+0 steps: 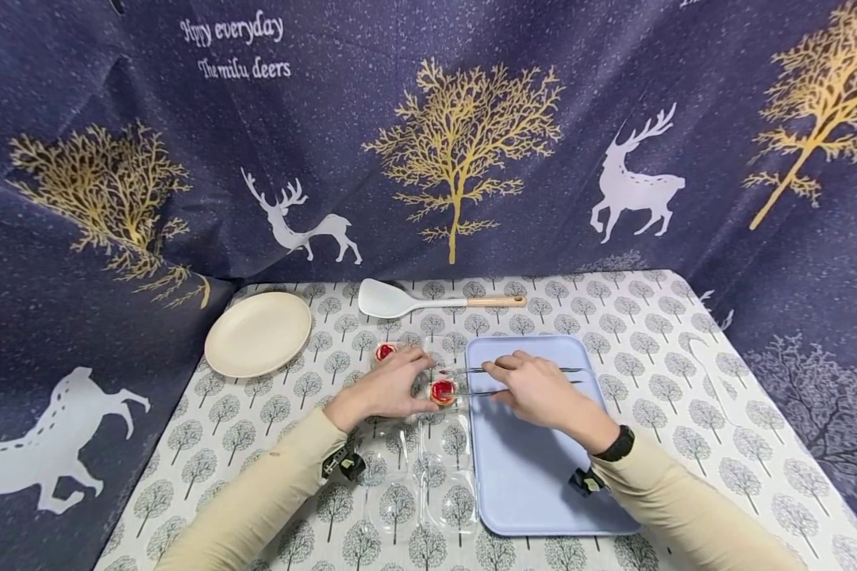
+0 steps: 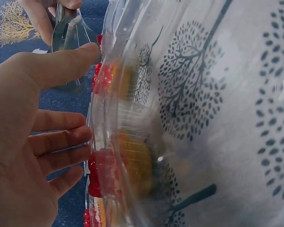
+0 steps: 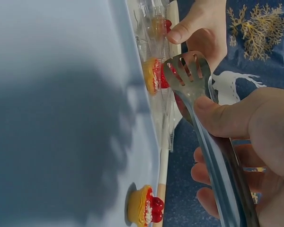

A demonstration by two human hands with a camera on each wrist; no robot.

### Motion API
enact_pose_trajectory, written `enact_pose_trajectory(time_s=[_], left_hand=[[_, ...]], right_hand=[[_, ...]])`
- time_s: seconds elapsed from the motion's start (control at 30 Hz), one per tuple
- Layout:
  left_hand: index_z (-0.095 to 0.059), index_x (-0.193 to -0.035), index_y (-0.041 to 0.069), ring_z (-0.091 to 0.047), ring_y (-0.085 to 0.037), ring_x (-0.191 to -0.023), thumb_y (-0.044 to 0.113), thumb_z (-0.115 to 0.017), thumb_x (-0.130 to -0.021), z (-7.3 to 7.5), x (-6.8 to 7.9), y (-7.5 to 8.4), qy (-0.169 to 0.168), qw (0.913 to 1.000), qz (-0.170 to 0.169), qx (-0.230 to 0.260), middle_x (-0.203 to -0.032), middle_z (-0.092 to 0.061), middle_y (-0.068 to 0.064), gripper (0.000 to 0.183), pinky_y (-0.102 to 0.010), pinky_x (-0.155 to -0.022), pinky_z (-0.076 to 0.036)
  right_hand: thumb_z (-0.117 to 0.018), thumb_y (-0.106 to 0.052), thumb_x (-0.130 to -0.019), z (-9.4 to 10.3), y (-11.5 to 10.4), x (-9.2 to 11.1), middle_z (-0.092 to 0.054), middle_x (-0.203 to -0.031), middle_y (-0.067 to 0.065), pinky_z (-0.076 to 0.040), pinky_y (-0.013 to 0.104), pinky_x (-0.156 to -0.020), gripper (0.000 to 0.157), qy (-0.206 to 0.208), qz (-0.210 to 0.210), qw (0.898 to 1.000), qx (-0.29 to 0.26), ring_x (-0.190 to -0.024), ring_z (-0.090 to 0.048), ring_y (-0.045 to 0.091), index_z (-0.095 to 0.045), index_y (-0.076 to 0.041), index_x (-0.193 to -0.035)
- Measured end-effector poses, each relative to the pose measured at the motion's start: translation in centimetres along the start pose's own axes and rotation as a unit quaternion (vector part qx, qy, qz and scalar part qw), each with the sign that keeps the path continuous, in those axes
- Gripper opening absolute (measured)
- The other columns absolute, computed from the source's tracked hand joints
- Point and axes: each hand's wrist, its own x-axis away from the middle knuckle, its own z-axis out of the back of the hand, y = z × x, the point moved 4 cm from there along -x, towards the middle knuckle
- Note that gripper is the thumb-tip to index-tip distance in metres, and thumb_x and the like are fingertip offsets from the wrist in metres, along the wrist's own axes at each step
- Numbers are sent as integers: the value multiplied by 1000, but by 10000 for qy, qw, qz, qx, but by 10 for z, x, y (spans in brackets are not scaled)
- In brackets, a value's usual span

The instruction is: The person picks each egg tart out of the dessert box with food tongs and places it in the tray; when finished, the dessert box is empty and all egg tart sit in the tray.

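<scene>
The right hand (image 1: 539, 388) held a pair of metal tongs (image 3: 217, 165), its thumb laid along one arm and the fingers on the other side, with the tongs' two arms standing apart. Their slotted end reached left from over the blue tray (image 1: 528, 492) to a small tart (image 3: 152, 75) with a red topping, which sat in the clear plastic tray (image 1: 417, 484); whether the metal touched the tart could not be told. The left hand (image 1: 396, 385) was over the far part of the clear tray, its fingers loosely extended and its thumb well apart from them, with no grip on a tart; the fingertips were at the plastic edge. A second tart (image 1: 385, 351) showed just beyond that hand, in the far left part of the clear tray. Another tart (image 3: 143, 205) rested on the blue tray, seen in the right wrist view near the tray's edge. The two trays lay side by side on the bench (image 1: 657, 317), with a cream plate (image 1: 259, 333) farther left and a white spatula (image 1: 386, 300) with a wooden handle lying behind them, before a dark blue curtain (image 1: 514, 47)
</scene>
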Motion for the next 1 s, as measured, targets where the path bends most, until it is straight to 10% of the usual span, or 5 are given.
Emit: enact_pose_trajectory(time_s=[1.0], left_hand=[[-47,-142,5,-33,-30,-143,56,-70,-80,-6,-2,0,6,10000,-42,22,-146,-46,-10,83,-48,-123,-18]], right_hand=[[-81,-31,-76,-9,-14,-15,-69,-110,12,-58,43,-82,56,-197,159,9991,331,-94,-64,28,-65,-7,-123]])
